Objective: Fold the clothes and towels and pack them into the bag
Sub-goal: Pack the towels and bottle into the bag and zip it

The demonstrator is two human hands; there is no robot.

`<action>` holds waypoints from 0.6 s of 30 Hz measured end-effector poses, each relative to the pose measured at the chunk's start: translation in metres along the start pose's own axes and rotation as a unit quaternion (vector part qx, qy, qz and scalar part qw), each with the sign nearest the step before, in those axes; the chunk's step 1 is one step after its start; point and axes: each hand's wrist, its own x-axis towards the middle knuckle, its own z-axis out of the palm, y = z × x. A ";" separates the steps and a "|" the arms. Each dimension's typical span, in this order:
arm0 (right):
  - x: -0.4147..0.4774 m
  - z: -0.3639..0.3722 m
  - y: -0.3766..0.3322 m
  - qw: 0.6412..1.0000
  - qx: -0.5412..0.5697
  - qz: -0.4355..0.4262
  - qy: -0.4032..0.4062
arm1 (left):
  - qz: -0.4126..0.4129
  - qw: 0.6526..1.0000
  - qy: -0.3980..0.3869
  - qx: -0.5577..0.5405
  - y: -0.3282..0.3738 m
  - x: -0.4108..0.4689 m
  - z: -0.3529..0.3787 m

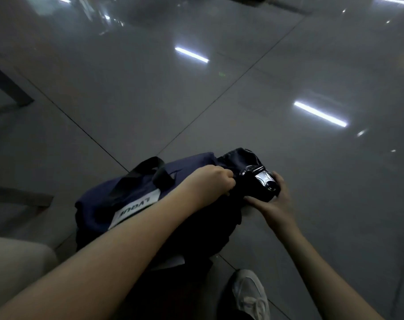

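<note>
Glossy grey floor tiles (196, 93) are carrying the navy bag (118, 195), its long axis running near-left to far-right. At the far-right end, the left hand (210, 181) is seemingly pinching its dark top fabric, while the right hand (276, 200) is cupping the end.

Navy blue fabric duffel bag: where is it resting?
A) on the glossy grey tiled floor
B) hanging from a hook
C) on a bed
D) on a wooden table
A: the navy blue fabric duffel bag lies on the glossy grey tiled floor, whose joints run past it.
</note>
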 end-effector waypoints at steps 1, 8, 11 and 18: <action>0.001 0.008 -0.005 1.000 0.004 -0.002 -0.006 | 0.016 0.999 0.017 -0.025 -0.003 -0.005 -0.006; 0.004 0.043 -0.012 0.990 0.057 0.027 -0.123 | -0.027 0.998 0.052 -0.034 -0.021 -0.015 -0.021; -0.001 0.039 -0.008 0.978 0.036 0.065 -0.196 | 0.023 0.993 0.109 -0.032 -0.022 -0.021 -0.015; 0.002 0.046 -0.017 0.952 0.095 0.203 -0.210 | 0.050 0.992 0.101 -0.063 -0.014 0.000 -0.015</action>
